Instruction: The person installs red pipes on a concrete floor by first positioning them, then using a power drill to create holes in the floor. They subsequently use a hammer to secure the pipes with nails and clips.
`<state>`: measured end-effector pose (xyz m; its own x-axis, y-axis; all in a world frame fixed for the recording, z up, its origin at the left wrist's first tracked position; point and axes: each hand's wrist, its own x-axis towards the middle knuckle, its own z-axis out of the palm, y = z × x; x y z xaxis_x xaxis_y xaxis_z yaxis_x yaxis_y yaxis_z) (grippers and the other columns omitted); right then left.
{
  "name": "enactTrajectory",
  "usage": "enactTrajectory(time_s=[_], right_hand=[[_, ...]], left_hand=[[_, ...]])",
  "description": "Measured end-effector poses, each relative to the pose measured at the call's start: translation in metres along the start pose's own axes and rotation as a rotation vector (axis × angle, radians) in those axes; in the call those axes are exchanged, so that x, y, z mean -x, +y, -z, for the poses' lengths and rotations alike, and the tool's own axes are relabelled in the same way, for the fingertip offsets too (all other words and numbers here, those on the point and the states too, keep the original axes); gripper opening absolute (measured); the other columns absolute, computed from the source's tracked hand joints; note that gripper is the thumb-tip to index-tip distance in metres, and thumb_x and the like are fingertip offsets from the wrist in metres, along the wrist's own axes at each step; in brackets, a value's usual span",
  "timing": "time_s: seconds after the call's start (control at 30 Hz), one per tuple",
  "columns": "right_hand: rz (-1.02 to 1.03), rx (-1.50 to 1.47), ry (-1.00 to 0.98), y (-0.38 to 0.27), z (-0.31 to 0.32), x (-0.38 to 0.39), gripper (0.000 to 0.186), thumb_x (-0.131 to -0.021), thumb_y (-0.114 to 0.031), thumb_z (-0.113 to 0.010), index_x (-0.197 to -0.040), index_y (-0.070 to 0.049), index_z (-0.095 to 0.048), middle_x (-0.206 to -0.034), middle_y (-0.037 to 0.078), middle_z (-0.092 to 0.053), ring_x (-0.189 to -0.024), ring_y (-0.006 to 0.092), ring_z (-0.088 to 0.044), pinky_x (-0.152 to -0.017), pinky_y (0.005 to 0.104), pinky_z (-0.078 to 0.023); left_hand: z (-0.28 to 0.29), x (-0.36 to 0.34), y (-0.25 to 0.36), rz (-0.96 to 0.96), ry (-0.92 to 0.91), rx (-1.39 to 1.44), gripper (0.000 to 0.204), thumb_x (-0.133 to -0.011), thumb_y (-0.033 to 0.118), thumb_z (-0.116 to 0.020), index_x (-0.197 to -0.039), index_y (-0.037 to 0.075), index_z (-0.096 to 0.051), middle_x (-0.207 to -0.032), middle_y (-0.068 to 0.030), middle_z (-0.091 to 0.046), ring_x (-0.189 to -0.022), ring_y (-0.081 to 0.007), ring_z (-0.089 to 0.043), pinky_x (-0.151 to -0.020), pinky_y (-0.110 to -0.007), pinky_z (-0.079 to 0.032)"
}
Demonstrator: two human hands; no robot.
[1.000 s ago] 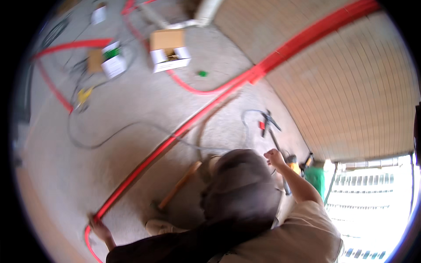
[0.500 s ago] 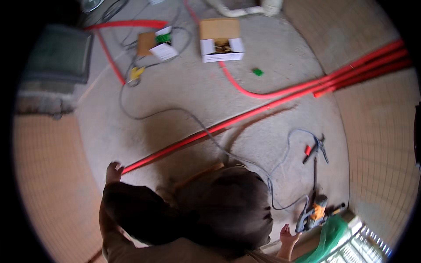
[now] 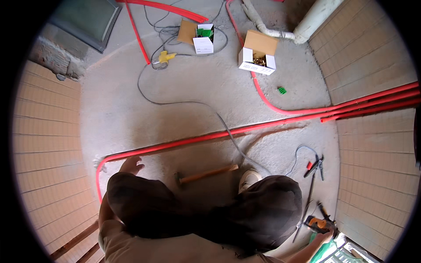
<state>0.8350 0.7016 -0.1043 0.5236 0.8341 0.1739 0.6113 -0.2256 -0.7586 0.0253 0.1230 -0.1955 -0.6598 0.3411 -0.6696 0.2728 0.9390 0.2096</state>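
A red pipe (image 3: 193, 141) runs across the concrete floor and bends toward me at the left wall. Close to that bend is my left hand (image 3: 130, 165), holding nothing, its fingers apart and slightly curled just on my side of the pipe. Far to my right, my right hand (image 3: 324, 237) is closed at the grip of an orange and black power drill (image 3: 316, 222) lying by the wall; the fingers are partly hidden. A long thin rod, seemingly its bit, reaches forward from the drill. Between my knees and the pipe lies a hammer (image 3: 210, 174) with a wooden handle.
Pliers (image 3: 320, 166) and a small red piece (image 3: 309, 165) lie at the right. Farther off are two open boxes, one with brass-coloured parts (image 3: 258, 67), another with green pieces (image 3: 204, 44). A grey cable (image 3: 184, 102) crosses the floor and pipe. A yellow connector (image 3: 165, 56) sits beyond.
My left hand has drawn back from the pipe's end, which now shows bent toward me. My right hand has reached onto the drill. The view has shifted, uncovering the hammer and my shoe.
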Motion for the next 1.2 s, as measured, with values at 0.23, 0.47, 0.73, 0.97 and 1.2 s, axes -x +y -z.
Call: enactTrajectory(time_s=[0.23, 0.47, 0.73, 0.97, 1.2], right_hand=[[0.054, -0.171, -0.443, -0.251, -0.009, 0.127, 0.028, -0.069, -0.01, -0.062, -0.093, 0.004, -0.065, -0.061, 0.003, -0.054, -0.047, 0.0136, -0.048, -0.043, 0.0275, -0.039], [0.509, -0.239, -1.138, -0.472, -0.102, 0.304, 0.047, -0.076, 0.003, -0.065, -0.121, 0.006, -0.053, -0.081, 0.007, -0.059, -0.052, 0.0107, -0.053, -0.047, 0.0223, -0.042], [0.916, 0.215, -1.694, -0.58, -0.122, 0.476, 0.02, -0.077, 0.001, -0.07, -0.096, 0.003, -0.064, -0.078, 0.003, -0.065, -0.062, 0.0097, -0.058, -0.057, 0.0264, -0.047], [1.124, 0.38, -1.985, -0.572, -0.124, 0.54, 0.033, -0.079, -0.004, -0.078, -0.108, 0.004, -0.063, -0.092, 0.011, -0.07, -0.081, 0.0122, -0.064, -0.074, 0.0303, -0.051], [0.744, 0.525, -1.867, -0.559, -0.117, 0.541, 0.026, -0.08, -0.001, -0.074, -0.104, 0.004, -0.065, -0.093, 0.011, -0.071, -0.085, 0.0137, -0.066, -0.077, 0.0314, -0.052]], left_hand=[[0.008, 0.035, 0.057, -0.253, 0.181, 0.444, 0.035, -0.09, 0.028, -0.07, -0.112, 0.001, -0.068, -0.109, -0.0197, -0.069, -0.103, -0.0374, -0.065, -0.089, -0.045, -0.052], [-0.013, 0.048, 0.164, -0.672, 0.05, 0.849, 0.061, -0.089, 0.028, -0.077, -0.14, 0.005, -0.053, -0.12, -0.0153, -0.066, -0.107, -0.0241, -0.065, -0.092, -0.035, -0.052], [-0.043, 0.069, 0.208, -0.616, -0.299, 2.018, 0.07, -0.095, 0.028, -0.068, -0.153, 0.005, -0.036, -0.136, -0.024, -0.055, -0.127, -0.0371, -0.055, -0.113, -0.05, -0.039], [-0.045, 0.064, 0.17, -0.478, -0.609, 2.318, 0.044, -0.092, 0.008, -0.065, -0.132, 0.002, -0.051, -0.122, -0.0141, -0.063, -0.109, -0.0283, -0.065, -0.093, -0.046, -0.055], [-0.045, 0.066, 0.197, -0.331, -0.618, 2.189, 0.022, -0.091, 0.0, -0.062, -0.113, 0.001, -0.061, -0.099, -0.0114, -0.068, -0.087, -0.0234, -0.067, -0.073, -0.038, -0.056]])
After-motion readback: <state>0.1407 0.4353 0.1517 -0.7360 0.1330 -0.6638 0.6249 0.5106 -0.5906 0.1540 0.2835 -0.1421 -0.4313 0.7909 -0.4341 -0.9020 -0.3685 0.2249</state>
